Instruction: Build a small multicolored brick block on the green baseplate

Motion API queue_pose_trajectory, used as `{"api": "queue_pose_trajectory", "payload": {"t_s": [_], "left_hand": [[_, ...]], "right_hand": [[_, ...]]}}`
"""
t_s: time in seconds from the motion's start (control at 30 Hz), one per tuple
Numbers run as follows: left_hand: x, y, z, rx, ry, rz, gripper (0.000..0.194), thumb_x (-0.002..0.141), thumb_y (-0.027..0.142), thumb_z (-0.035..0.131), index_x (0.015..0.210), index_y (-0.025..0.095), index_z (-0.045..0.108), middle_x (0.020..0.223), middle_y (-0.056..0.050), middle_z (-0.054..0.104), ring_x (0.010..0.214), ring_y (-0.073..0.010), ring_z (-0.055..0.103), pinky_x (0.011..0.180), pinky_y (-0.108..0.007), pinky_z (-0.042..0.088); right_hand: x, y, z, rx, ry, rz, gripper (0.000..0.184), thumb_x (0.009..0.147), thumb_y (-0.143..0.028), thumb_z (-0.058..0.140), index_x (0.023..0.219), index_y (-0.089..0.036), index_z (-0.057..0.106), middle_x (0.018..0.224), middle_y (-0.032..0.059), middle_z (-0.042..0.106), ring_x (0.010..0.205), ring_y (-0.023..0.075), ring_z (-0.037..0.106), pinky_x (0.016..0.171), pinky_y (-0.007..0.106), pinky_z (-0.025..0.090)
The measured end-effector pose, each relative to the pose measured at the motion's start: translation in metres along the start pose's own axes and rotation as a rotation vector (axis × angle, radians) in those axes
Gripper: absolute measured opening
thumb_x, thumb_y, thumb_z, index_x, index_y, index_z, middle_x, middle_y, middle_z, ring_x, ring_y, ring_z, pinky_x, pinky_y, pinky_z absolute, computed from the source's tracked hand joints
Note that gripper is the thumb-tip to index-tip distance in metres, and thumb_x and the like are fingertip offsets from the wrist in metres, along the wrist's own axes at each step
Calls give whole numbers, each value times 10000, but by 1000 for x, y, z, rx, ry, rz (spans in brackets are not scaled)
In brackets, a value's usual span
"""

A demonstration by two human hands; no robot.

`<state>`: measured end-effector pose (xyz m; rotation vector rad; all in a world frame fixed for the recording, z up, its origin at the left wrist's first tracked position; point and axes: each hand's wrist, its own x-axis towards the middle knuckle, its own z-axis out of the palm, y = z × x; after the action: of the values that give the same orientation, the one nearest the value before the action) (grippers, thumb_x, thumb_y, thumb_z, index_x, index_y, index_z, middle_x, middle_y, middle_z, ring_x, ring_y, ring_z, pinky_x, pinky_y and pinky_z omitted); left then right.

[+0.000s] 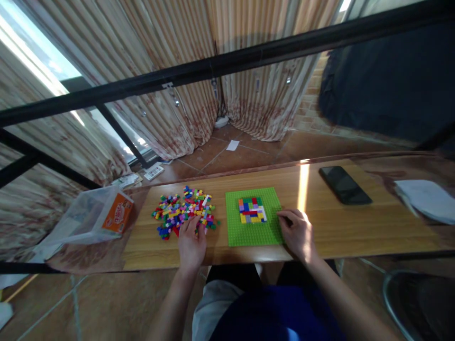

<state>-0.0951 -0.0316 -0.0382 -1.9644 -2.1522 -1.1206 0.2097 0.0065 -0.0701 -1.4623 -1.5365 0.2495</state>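
My left hand [192, 240] reaches into the near side of a pile of small toy building bricks [174, 218] in mixed colours. A gap shows between its thumb and fingers, and they touch or hover over bricks. A green studded baseplate [234, 235] lies to the right of the pile. On it sits a compact block of joined bricks [252, 210] in several colours, with white ones along its right side. My right hand [297, 233] rests at the baseplate's right edge, thumb and index finger pinched together. Whatever is between those fingertips is too small to make out.
A black phone [344, 184] lies on the right of the wooden table [384, 227]. White paper [426, 200] is beyond it. A clear plastic box [88, 215] with an orange label stands at the left end. A dark metal bar [199, 69] crosses in front of the curtains.
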Motion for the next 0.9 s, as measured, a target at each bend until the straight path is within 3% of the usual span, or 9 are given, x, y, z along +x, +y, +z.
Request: {"api": "queue_pose_trajectory", "payload": {"t_s": [0.27, 0.5, 0.9], "left_hand": [[14, -19, -8, 110, 30, -44, 282, 876, 232, 491, 1068, 140, 677, 1069, -133, 692, 1039, -274, 613, 945, -437, 486], [35, -15, -7, 195, -6, -59, 285, 838, 198, 521, 1058, 141, 692, 1100, -126, 676, 1034, -284, 594, 933, -423, 480], [39, -10, 3, 243, -126, 1, 269, 818, 159, 530, 1019, 172, 709, 1076, -113, 669, 1032, -271, 590, 958, -425, 452]], "right_hand": [[-1, 7, 0, -45, -8, -9, 212, 833, -309, 561, 810, -186, 732, 899, 87, 704, 860, 238, 629, 775, 384, 523], [-1, 9, 0, -72, -10, -22, 224, 838, -328, 560, 808, -185, 730, 904, 86, 706, 870, 235, 629, 799, 374, 516], [-1, 8, 0, -81, -14, -17, 216, 836, -313, 555, 806, -188, 728, 889, 83, 704, 863, 236, 630, 802, 382, 512]]}}
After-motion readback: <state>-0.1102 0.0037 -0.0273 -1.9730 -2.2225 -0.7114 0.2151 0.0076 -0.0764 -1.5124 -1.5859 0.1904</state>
